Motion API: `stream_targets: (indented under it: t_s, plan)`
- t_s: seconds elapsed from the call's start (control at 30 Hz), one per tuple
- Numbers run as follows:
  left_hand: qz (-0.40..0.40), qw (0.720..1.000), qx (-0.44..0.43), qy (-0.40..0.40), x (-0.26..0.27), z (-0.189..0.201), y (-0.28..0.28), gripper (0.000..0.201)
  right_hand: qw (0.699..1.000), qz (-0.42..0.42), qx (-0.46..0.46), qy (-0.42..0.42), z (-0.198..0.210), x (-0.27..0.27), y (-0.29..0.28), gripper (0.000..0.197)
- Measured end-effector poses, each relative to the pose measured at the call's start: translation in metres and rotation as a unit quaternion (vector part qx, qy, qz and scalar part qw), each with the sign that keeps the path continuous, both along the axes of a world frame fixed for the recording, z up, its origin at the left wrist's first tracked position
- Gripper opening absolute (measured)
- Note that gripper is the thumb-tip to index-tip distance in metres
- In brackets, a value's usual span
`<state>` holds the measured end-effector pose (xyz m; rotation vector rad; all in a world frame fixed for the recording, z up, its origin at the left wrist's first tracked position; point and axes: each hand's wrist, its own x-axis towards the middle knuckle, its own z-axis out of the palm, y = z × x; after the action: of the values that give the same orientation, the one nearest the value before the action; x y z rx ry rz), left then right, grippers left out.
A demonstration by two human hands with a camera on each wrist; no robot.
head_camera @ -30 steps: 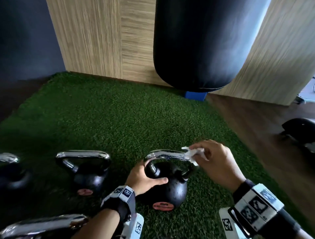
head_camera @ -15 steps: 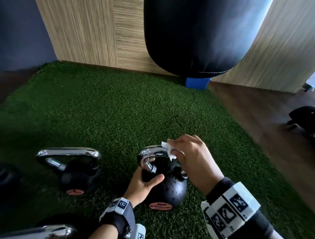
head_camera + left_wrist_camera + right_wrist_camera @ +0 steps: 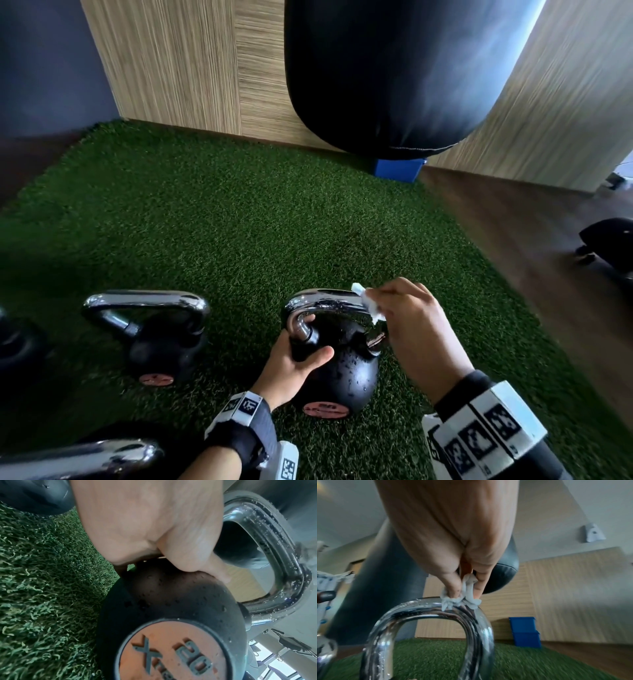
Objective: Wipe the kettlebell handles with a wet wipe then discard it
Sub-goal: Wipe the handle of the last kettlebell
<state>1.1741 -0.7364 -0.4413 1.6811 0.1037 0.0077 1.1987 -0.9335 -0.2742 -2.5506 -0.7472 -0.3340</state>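
Head view: green turf (image 3: 239,222) (wood-panel walls (image 3: 178,61)), punching bag (image 3: 394,75) overhead.

Pretty clearly a gym or home workout room: green artificial turf (image 3: 239,222) runs under both hands, and chrome-handled kettlebells (image 3: 150,329) sit in a row on it, off to the left of the left hand (image 3: 291,366). A big black punching bag (image 3: 394,75) hangs past the hands, with a blue block (image 3: 399,169) on the floor under it. Wood-grain wall panels (image 3: 178,68) stand behind the bag, and dark wood flooring (image 3: 513,240) runs along the turf's edge out to the right of the right hand (image 3: 411,325).
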Motion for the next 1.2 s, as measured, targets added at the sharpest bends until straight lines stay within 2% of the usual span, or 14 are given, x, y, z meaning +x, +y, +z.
stream_targets:
  t_s: [0.13,0.3,0.37,0.5,0.6,0.67,0.77,0.83,0.9,1.0,1.07,1.1,1.17,1.2]
  plan:
    - [-0.001,1.0,-0.002,0.005,0.001,0.001,0.001,0.067,0.992,-0.069,0.108,0.002,-0.012,0.0,-0.016,0.032]
    - [-0.013,1.0,0.002,-0.006,-0.001,0.006,0.0,0.062,0.99,-0.063,0.129,0.008,-0.022,0.003,-0.025,0.036]
    - [-0.017,1.0,-0.002,-0.003,0.0,0.006,0.001,0.06,0.982,-0.079,0.166,0.041,-0.035,0.006,-0.036,0.038]
    - [-0.022,1.0,0.011,0.004,0.0,0.005,0.003,0.059,0.947,-0.098,0.254,0.168,-0.06,0.012,-0.051,0.041]
    - [-0.017,0.999,0.03,0.01,0.0,0.002,0.004,0.066,0.948,-0.106,0.25,0.168,-0.069,0.017,-0.053,0.044]
    - [-0.01,0.998,0.059,0.015,-0.002,0.003,0.005,0.059,0.943,-0.113,0.261,0.17,-0.077,0.021,-0.054,0.034]
    - [-0.002,0.994,0.096,0.045,-0.006,0.008,0.005,0.049,0.941,-0.145,0.222,0.21,-0.097,0.022,-0.046,0.026]
    - [0.001,0.989,0.132,0.073,-0.007,0.014,0.006,0.053,0.936,-0.176,0.166,0.255,-0.106,0.023,-0.036,0.025]
    - [-0.006,0.973,0.212,0.09,-0.01,0.026,0.004,0.064,0.94,-0.197,0.109,0.256,-0.105,0.025,-0.03,0.023]
    - [-0.008,0.912,0.397,0.105,-0.017,0.047,-0.001,0.075,0.949,-0.179,-0.011,0.259,-0.093,0.021,-0.03,0.022]
    - [-0.014,0.876,0.462,0.137,-0.02,0.061,-0.002,0.075,0.942,-0.142,-0.102,0.287,-0.085,0.014,-0.032,0.017]
    - [-0.013,0.868,0.475,0.145,-0.022,0.067,-0.001,0.069,0.936,-0.126,-0.106,0.31,-0.08,0.011,-0.034,0.013]
    - [-0.015,0.875,0.463,0.141,-0.023,0.077,0.006,0.054,0.928,-0.087,-0.085,0.353,-0.067,0.007,-0.039,0.016]
    - [-0.022,0.888,0.439,0.135,-0.023,0.081,0.011,0.047,0.926,-0.056,-0.077,0.365,-0.059,0.004,-0.042,0.019]
